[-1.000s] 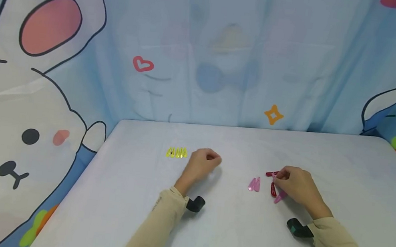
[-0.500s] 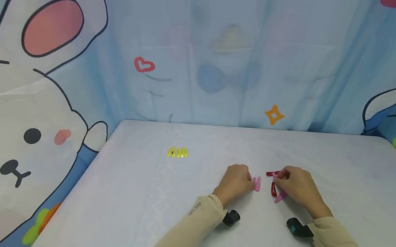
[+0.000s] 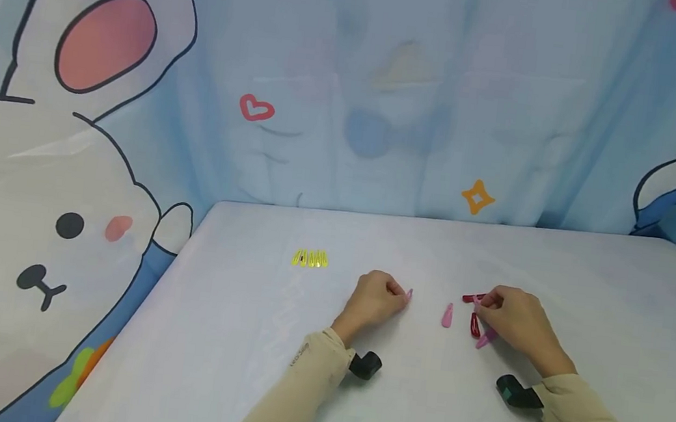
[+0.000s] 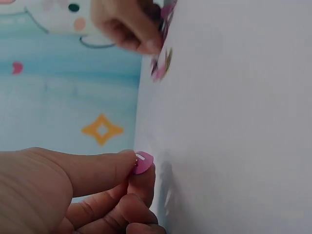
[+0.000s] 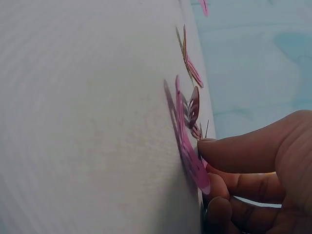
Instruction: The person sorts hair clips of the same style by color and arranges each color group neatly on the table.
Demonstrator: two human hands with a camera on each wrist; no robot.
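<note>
My left hand (image 3: 370, 304) pinches a pink snap hair clip (image 4: 144, 164) between thumb and forefinger, just above the white table. To its right a single pink hair clip (image 3: 447, 315) lies on the cloth. My right hand (image 3: 518, 323) pinches another pink hair clip (image 3: 477, 304) at the small cluster of clips; its fingers hide part of it. In that cluster are a red hair clip (image 3: 468, 298) lying crosswise, a second red hair clip (image 3: 475, 326) pointing forward, and a slanted pink hair clip (image 5: 195, 168) beneath the fingers.
A row of several yellow hair clips (image 3: 311, 258) lies side by side at the back left of the white table (image 3: 226, 337). Behind the table's far edge hangs a blue cartoon-print curtain (image 3: 293, 165). A black wrist camera (image 3: 366, 365) sits by the left sleeve.
My left hand moved right to the two pink clips, took one, and has drawn back left with it, leaving one there. My right hand stays at the cluster.
</note>
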